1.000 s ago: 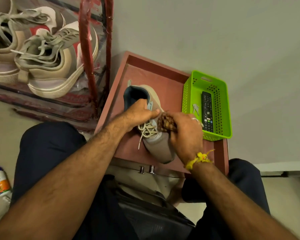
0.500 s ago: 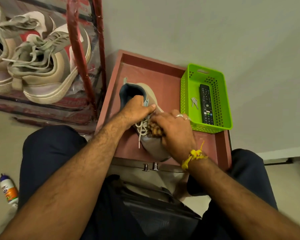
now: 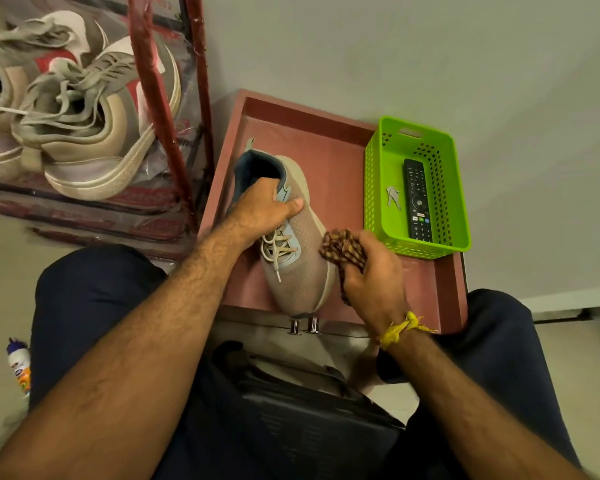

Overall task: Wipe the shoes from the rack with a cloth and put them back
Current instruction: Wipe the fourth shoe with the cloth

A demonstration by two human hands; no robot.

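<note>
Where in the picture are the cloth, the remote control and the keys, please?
cloth (image 3: 342, 245), head view, bunched end above the fingers.
remote control (image 3: 417, 199), head view, middle of its button face.
keys (image 3: 392, 197), head view, on the metal blades.

A reddish tabletop (image 3: 329, 157) stands against a plain grey wall (image 3: 430, 53).

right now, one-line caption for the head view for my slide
Left hand steadies a beige shoe on a red tray while the right hand wipes its side with a brown patterned cloth.

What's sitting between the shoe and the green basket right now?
In the head view, the right hand gripping the cloth fills the gap between shoe and green basket.
</note>
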